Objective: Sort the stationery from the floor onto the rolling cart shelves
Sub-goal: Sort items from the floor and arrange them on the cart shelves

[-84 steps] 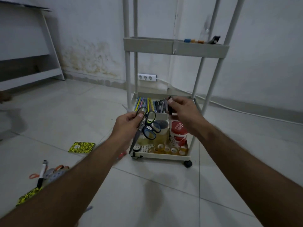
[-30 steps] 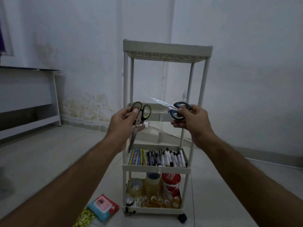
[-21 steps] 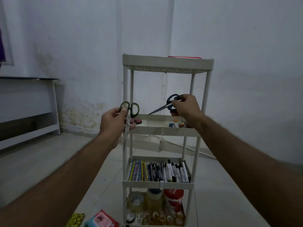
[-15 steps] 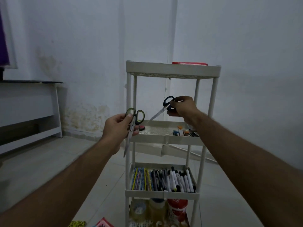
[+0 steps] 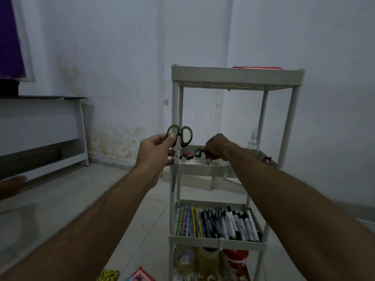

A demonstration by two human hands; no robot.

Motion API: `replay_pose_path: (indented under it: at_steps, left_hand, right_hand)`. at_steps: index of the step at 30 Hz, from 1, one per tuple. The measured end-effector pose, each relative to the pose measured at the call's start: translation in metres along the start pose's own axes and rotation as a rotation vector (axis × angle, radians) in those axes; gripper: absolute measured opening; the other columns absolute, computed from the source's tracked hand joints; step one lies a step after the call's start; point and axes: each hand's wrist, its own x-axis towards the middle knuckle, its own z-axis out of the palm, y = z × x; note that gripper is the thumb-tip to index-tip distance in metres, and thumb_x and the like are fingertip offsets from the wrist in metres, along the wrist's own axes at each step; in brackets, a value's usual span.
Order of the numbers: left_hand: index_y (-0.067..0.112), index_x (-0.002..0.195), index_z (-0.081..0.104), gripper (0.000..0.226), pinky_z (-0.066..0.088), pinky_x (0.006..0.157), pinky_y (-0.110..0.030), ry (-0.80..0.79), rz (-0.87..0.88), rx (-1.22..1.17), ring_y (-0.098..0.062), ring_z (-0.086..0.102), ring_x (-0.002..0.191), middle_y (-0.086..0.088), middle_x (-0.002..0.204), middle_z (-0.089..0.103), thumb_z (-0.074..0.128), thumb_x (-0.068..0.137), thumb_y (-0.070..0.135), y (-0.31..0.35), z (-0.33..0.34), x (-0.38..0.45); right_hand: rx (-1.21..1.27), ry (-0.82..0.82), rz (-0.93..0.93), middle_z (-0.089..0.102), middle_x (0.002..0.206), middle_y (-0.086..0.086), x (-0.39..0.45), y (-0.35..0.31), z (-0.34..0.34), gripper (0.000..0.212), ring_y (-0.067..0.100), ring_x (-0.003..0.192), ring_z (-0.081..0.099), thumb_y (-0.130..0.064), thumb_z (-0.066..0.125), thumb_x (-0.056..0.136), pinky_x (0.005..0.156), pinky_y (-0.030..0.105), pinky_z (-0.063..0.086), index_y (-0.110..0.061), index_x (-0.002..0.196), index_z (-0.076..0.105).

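The left hand (image 5: 155, 152) gripped the green-and-black-handled steel scissors (image 5: 178, 147) by a loop, blades hanging down just left of the tall white plastic rolling cart (image 5: 236, 77); the right hand (image 5: 216, 146) reached over the cart's second shelf (image 5: 203, 169), fingers curled round the dark-handled scissors (image 5: 199, 152) low over that perforated shelf; pencils and markers (image 5: 218, 223) filled the shelf below.
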Motion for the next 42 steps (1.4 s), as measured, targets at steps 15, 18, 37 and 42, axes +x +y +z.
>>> replay_pose_path:
  at_steps: [15,18,37,42]
  left_hand:
    - [0.006,0.098,0.075,0.025,0.061,0.072,-0.046,-0.057,-0.028,-0.01,-0.024,0.07,0.073,-0.015,0.096,0.077,0.069,0.095,0.03,-0.002,-0.002,-0.006]
    - [0.005,0.096,0.074,0.023,0.061,0.061,-0.036,-0.079,-0.043,0.012,-0.021,0.071,0.069,-0.014,0.089,0.077,0.068,0.095,0.027,-0.002,-0.001,-0.008]
    - [0.002,0.101,0.07,0.011,0.061,0.073,-0.026,-0.254,0.189,0.164,-0.022,0.075,0.079,-0.018,0.092,0.076,0.071,0.091,0.003,0.051,0.036,0.007]
    - [0.004,0.109,0.071,0.022,0.058,0.074,-0.021,-0.289,0.174,0.296,-0.017,0.075,0.089,-0.01,0.098,0.077,0.072,0.088,-0.001,0.051,0.029,0.016]
  right_hand:
    - [-0.532,0.133,0.003,0.058,0.098,0.01,-0.01,-0.011,0.012,0.061,0.027,0.099,0.063,-0.042,0.085,0.076,0.08,0.03,0.052,-0.001,0.111,0.057]
    - [-0.55,0.174,-0.04,0.065,0.102,0.01,-0.017,-0.011,0.003,0.048,0.023,0.085,0.064,-0.034,0.08,0.083,0.061,0.026,0.05,0.003,0.109,0.065]
    - [0.536,-0.246,-0.061,0.074,0.098,0.02,-0.127,-0.053,-0.067,0.05,0.02,0.067,0.067,-0.047,0.058,0.097,0.065,0.027,0.056,-0.001,0.115,0.067]
    - [0.598,-0.237,-0.088,0.069,0.086,0.015,-0.121,-0.052,-0.072,0.026,0.017,0.066,0.067,-0.022,0.066,0.096,0.06,0.023,0.057,0.0,0.11,0.068]
